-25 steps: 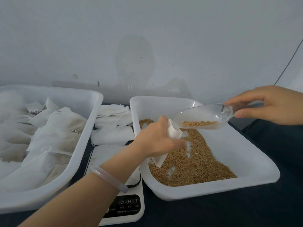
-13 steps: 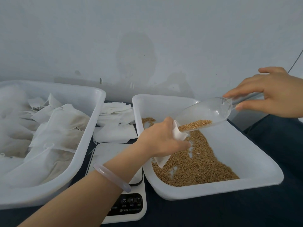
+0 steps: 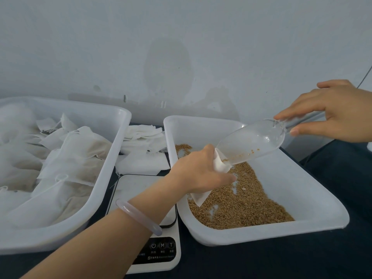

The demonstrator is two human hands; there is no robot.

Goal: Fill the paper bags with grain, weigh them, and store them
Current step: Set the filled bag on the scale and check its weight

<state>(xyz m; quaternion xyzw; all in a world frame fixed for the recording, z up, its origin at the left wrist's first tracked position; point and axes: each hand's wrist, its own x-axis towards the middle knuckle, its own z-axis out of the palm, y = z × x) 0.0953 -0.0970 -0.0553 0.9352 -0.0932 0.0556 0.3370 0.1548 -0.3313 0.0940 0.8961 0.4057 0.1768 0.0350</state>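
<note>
Filling a bag above the grain tray; the left hand (image 3: 201, 174) is curled round a white paper bag (image 3: 220, 166), gripping its neck so that the mouth opens toward the scoop; the bag's lower corner hangs below the hand, just over the loose grain (image 3: 241, 202); the right hand (image 3: 338, 111), raised beyond the tray's far right side, pinches the handle of a clear plastic scoop (image 3: 253, 141) between thumb and forefinger, the other fingers loosely spread; the scoop tilts down with its lip at the bag's mouth and only a few grains cling inside it, so the pour looks nearly spent

Likely faults: (a) the mouth appears narrower than the scoop's lip, so a small drift of either hand would send grain past the paper; as the bag hangs over the white tray (image 3: 302, 228), such spill should fall back among the grain at little cost; (b) the paper looks thin and soft, and a tighter squeeze could fold the mouth shut; (c) the left forearm, with its pale bangle (image 3: 138, 216), crosses directly above the scale (image 3: 141, 190); leaning there could upset the zero before weighing

Left of the left hand, a larger tub (image 3: 112, 158) holds filled bags (image 3: 80, 150); flat empty bags (image 3: 143, 137) lie beyond the scale

Legible writing: the scale's black panel shows a power symbol and the letters M and T; the print beneath is too small to read; no brand can be made out
</note>
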